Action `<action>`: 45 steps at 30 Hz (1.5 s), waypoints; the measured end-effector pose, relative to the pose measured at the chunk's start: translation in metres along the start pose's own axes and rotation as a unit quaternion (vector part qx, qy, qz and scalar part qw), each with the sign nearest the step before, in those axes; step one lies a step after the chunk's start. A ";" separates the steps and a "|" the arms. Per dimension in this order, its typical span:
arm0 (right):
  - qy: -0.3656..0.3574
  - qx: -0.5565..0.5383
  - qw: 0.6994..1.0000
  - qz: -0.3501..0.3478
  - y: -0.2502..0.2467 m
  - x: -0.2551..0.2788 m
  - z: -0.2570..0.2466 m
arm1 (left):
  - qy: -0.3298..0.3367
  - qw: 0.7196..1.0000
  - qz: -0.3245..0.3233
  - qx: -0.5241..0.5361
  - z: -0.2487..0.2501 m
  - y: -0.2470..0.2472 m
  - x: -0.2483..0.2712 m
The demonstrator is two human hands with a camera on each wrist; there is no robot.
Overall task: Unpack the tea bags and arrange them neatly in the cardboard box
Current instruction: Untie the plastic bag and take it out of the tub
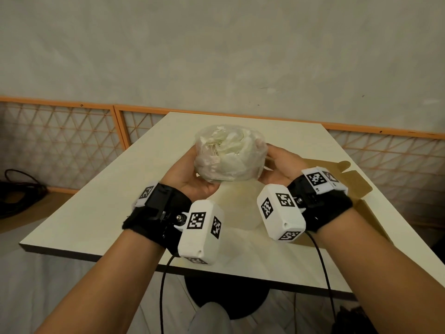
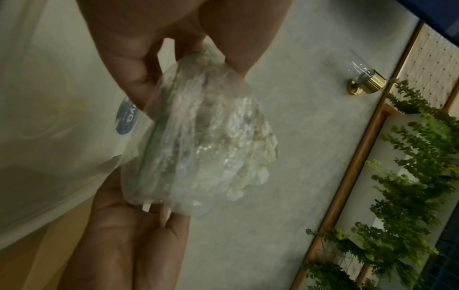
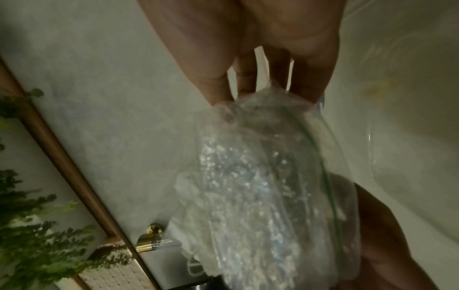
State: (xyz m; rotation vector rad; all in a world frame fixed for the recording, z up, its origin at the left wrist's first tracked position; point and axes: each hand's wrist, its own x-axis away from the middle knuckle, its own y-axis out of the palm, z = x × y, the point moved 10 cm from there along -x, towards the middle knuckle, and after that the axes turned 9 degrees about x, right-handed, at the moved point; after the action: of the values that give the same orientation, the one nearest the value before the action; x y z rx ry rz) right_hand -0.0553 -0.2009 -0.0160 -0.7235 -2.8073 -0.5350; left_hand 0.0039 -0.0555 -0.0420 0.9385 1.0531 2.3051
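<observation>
Both our wrists, strapped with tagged camera units, sit nearest in the head view, and beyond them our left hand [image 1: 190, 177] and right hand [image 1: 279, 165] hold the bag [image 1: 228, 157] between them, lifted clear of the table [image 1: 96, 201]. We cup it from either side, left fingers curled under and round its left flank, right fingers curled against its right flank. The hold looks chosen to steady a soft, shifting bundle while we find the opening. Pale tea bags [image 1: 224, 143] lie crumpled inside, none yet out. Just right of our right hand, the box [image 1: 356, 189] lies on the table with flaps spread, close enough for a short carry once the bag is open.

From the left wrist, our left hand [image 2: 139, 49] grips the bag [image 2: 203, 137] at its near edge, thumb on one face and fingers on the other. A green seal line [image 2: 159, 125] runs across the plastic between the two grips. The right hand [image 2: 131, 245] holds the far end of that line. Gripping both ends of the seal suits pulling it apart, we judge. Whether it is still closed we cannot tell.

From the right wrist, our right hand [image 3: 273, 58] pinches the bag [image 3: 261, 196] at its near end, fingertips sunk in the crinkled film. The seal [image 3: 320, 157] curves away from this pinch toward the left hand [image 3: 387, 235], which grasps the far side.
</observation>
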 end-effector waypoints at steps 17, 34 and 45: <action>-0.119 0.290 0.941 0.125 -0.011 -0.016 -0.030 | 0.009 1.000 0.019 0.007 0.009 -0.007 -0.004; -0.237 0.535 0.801 -0.128 0.061 0.004 -0.031 | -0.019 0.994 0.080 -0.065 -0.009 -0.010 -0.013; -0.176 0.565 0.803 -0.076 0.043 -0.017 -0.028 | 0.001 0.998 -0.007 -0.063 0.010 0.004 -0.005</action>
State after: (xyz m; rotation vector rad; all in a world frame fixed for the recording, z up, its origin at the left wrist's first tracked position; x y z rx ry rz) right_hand -0.0167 -0.1841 0.0175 -0.3114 -2.7615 1.3100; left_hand 0.0143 -0.0566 -0.0363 0.8772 0.8992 2.3317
